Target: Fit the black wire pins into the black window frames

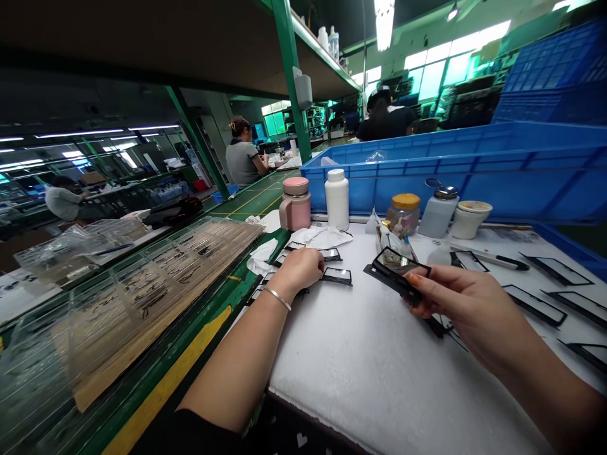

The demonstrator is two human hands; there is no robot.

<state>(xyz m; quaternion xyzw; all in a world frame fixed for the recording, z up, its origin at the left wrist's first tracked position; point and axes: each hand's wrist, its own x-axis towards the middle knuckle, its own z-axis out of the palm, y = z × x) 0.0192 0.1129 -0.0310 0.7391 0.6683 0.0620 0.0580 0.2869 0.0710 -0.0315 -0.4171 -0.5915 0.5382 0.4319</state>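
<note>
My right hand pinches a small black rectangular frame with a glossy window between thumb and fingers, tilted above the white work surface. My left hand reaches to the back left of the surface, its fingers curled down and closed. What its fingertips hold, if anything, is hidden. Beside it lie several similar black frames, one of them a windowed frame just right of the hand. More black frames lie on the right, including a larger black frame near my right wrist.
A pink mug, a white bottle, a yellow-lidded jar and a pump bottle line the back. Behind them stands a blue crate. A divided clear tray lies left; a utility knife lies right. Two co-workers sit beyond.
</note>
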